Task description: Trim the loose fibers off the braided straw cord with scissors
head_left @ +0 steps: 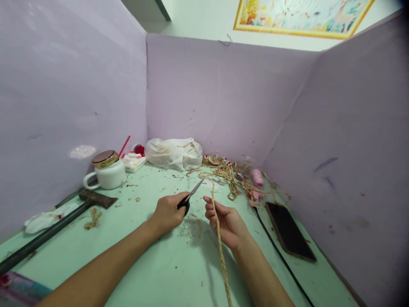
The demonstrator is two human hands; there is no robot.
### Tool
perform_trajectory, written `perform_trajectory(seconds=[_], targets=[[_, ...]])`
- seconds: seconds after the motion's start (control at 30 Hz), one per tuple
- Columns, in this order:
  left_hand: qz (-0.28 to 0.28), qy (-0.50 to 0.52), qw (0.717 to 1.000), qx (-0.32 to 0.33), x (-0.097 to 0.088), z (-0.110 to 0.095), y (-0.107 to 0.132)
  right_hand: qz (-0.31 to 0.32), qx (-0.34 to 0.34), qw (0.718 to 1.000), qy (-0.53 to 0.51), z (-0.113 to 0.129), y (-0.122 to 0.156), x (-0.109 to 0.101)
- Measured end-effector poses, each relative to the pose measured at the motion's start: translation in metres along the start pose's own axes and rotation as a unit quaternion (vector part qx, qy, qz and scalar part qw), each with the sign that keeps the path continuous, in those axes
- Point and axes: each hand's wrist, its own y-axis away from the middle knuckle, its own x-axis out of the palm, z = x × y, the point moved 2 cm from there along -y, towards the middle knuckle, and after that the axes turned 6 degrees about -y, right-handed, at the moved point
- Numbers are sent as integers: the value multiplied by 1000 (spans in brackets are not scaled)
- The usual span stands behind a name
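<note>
My left hand (pixel 168 214) is closed around the black handles of a pair of scissors (pixel 193 190), whose blades point up and to the right and look closed. To the right, my right hand (pixel 226 222) holds a braided straw-coloured cord (pixel 220 243) between thumb and fingers. The cord's upper end rises past the fingers, and its lower part runs down out of the frame at the bottom. A small gap separates the scissor tips from the cord. Fine scraps of fibre lie on the green tabletop (pixel 179 264) under both hands.
A hammer (pixel 92 199), a white lidded mug (pixel 110 175) and a crumpled tissue (pixel 47 219) lie at the left. Behind are a white plastic bag (pixel 174 153) and tangled cord (pixel 228 175). A pink glue gun (pixel 255 196), black cable (pixel 281 256) and phone (pixel 290 231) are at the right.
</note>
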Motion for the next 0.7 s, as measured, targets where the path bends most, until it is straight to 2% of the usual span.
perform_trajectory(seconds=[0.1,0.2,0.3,0.37,0.43,0.6,0.7], targets=[[-1,37,999,-30,5,3,0,41,54,997,-46,0,0,-1],[1,153,986,-70,10,4,-2,47,41,997,-44,-1,-2,-2],[16,327,933,-150,13,1,-5,24,1,1000,15,-4,-3,-4],[24,402,892,-203,12,-2,-6,1,-22,998,60,-6,-4,-4],[21,435,870,-230,9,-5,-8,-16,-32,996,84,-9,-3,-4],[4,475,844,-248,5,-5,-9,-30,-36,991,123,-16,-3,-2],[7,488,836,-252,6,-7,-9,-59,-97,973,200,-19,-6,-3]])
